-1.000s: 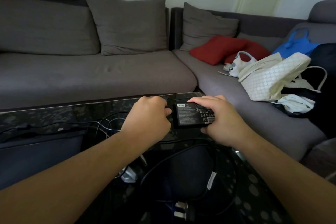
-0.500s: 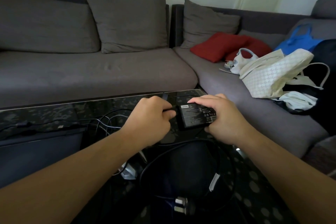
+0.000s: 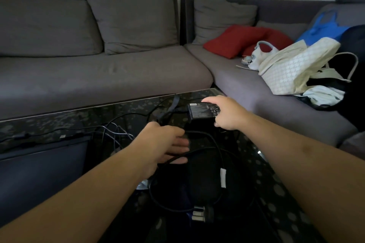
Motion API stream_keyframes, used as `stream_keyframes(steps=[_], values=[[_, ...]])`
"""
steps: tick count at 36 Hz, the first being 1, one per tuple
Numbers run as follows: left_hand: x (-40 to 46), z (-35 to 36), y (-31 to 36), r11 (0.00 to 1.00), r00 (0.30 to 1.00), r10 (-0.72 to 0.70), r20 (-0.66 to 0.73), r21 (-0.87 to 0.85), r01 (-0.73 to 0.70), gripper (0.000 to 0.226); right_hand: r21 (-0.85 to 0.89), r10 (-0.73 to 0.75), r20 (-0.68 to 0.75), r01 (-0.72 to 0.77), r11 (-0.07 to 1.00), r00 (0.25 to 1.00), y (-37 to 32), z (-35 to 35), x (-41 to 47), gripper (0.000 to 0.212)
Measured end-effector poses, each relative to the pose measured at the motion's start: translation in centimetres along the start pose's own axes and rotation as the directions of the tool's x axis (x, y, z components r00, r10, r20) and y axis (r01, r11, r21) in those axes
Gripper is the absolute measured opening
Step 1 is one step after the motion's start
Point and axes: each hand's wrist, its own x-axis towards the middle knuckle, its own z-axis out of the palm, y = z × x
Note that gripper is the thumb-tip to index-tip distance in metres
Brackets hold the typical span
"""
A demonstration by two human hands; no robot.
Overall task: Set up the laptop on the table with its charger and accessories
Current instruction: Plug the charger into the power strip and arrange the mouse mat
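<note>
we look down from a head-worn camera at a dark, speckled glass table [image 3: 280, 191] with a grey corner sofa [image 3: 98, 77] behind it. our right hand [image 3: 227, 113] grips a black charger brick [image 3: 203, 110] near the table's far edge, fingers curled over its right end, the white label text facing up. a black cord leaves the brick's left end, with a dark strap [image 3: 173, 102] lying just beyond it.

our left hand [image 3: 164, 144] is nearer to us, left of the brick and apart from it. its fingers are extended, not clenched, and a black power cable [image 3: 215, 144] passes under the fingertips; we cannot tell whether the hand actually holds it. the cable loops around on the table toward us, carries a white tag [image 3: 223, 177], and ends in a plug [image 3: 201, 216] with metal pins near the bottom of the view. a dark rounded object sits inside the loop; what it is cannot be made out.

to the left, a bundle of thin wires [image 3: 116, 132] crosses the table's surface. a dark flat slab [image 3: 39, 179] fills the lower left; it may be the laptop, but we cannot tell.

on the sofa to the right lie red cushions [image 3: 237, 39], a white patterned bag [image 3: 296, 65], a small white handbag [image 3: 262, 53] and a blue bag [image 3: 324, 29].
</note>
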Motion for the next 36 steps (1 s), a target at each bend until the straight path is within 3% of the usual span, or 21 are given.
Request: stream_keyframes(steps=[3, 5, 8, 11, 15, 18, 23, 25, 28, 32, 34, 36], values=[[-0.5, 0.7, -0.5, 0.987, 0.987, -0.057, 0.149, 0.159, 0.033, 0.029, -0.088, -0.010, 0.033, 0.013, 0.996, 0.999, 0.1, 0.8, 0.6, 0.079], [-0.7, 1.1, -0.8, 0.970, 0.983, -0.055, 0.175, 0.244, 0.010, 0.020, -0.088, -0.017, 0.064, 0.023, 0.996, 0.998, 0.4, 1.2, 0.7, 0.082], [-0.6, 1.5, -1.3, 0.947, 0.984, -0.029, 0.175, 0.319, -0.029, 0.014, -0.053, 0.010, -0.050, -0.013, 0.999, 0.999, 0.7, 1.5, 0.2, 0.082], [-0.6, 1.5, -1.8, 0.943, 0.981, -0.036, 0.191, 0.332, -0.030, 0.018, -0.103, 0.210, -0.164, -0.229, 0.968, 0.964, 0.7, 0.9, -1.0, 0.073], [-1.0, 1.4, -1.9, 0.948, 0.983, -0.054, 0.174, 0.317, -0.004, 0.021, -0.194, 0.457, -0.070, -0.462, 0.866, 0.886, 0.1, -0.7, -3.0, 0.027], [-1.6, 1.7, -1.7, 0.951, 0.985, -0.055, 0.166, 0.310, 0.001, 0.022, -0.179, 0.529, 0.011, -0.519, 0.836, 0.848, -0.3, -1.5, -3.6, 0.025], [-2.5, 2.2, -1.6, 0.955, 0.979, -0.053, 0.197, 0.296, -0.008, 0.022, -0.003, 0.573, -0.006, -0.573, 0.820, 0.820, -0.2, -1.0, -3.9, 0.001], [-2.6, 2.2, -1.8, 0.959, 0.979, -0.040, 0.201, 0.283, -0.020, 0.022, 0.009, 0.571, -0.090, -0.572, 0.820, 0.816, 0.1, -1.1, -4.5, 0.002], [-2.6, 2.0, -2.0, 0.964, 0.978, -0.038, 0.204, 0.266, -0.018, 0.022, -0.095, 0.504, -0.257, -0.541, 0.836, 0.824, 1.1, -0.9, -5.2, 0.022], [-2.6, 1.9, -2.2, 0.977, 0.979, -0.025, 0.202, 0.212, -0.019, 0.021, -0.142, 0.491, -0.217, -0.525, 0.839, 0.844, 1.3, -0.3, -5.6, 0.039], [-2.8, 2.1, -2.2, 0.986, 0.981, -0.005, 0.192, 0.165, -0.027, 0.021, -0.161, 0.449, -0.277, -0.502, 0.850, 0.849, 0.7, -0.4, -5.9, 0.050], [-3.1, 2.2, -2.0, 0.992, 0.984, 0.017, 0.177, 0.123, -0.039, 0.022, -0.122, 0.317, -0.411, -0.397, 0.910, 0.855, -0.4, -1.1, -6.9, 0.034]])
